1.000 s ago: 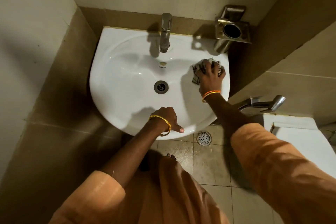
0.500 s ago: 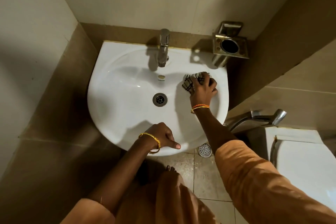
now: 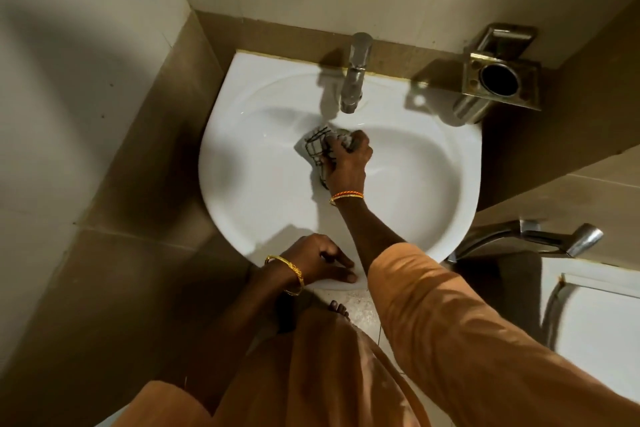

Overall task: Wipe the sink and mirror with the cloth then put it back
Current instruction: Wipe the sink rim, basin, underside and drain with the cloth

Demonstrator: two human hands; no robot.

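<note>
A white wall-hung sink [image 3: 433, 180] fills the middle of the head view, with a steel tap [image 3: 355, 76] at its back rim. My right hand [image 3: 348, 163] is shut on a crumpled pale cloth with dark checks [image 3: 317, 147] and presses it into the middle of the bowl, just below the tap and over the drain, which is hidden. My left hand [image 3: 318, 262] rests on the sink's front rim with its fingers spread flat and holds nothing. No mirror is in view.
A steel tumbler holder [image 3: 498, 80] is fixed to the wall at the sink's right. A steel spray handle [image 3: 540, 239] sticks out low on the right, above a white toilet tank [image 3: 595, 315]. Tiled walls close in on the left and right.
My right hand has dragged the cloth leftward from the bowl's right side to its middle under the tap. My left hand stays on the front rim. The camera has shifted.
</note>
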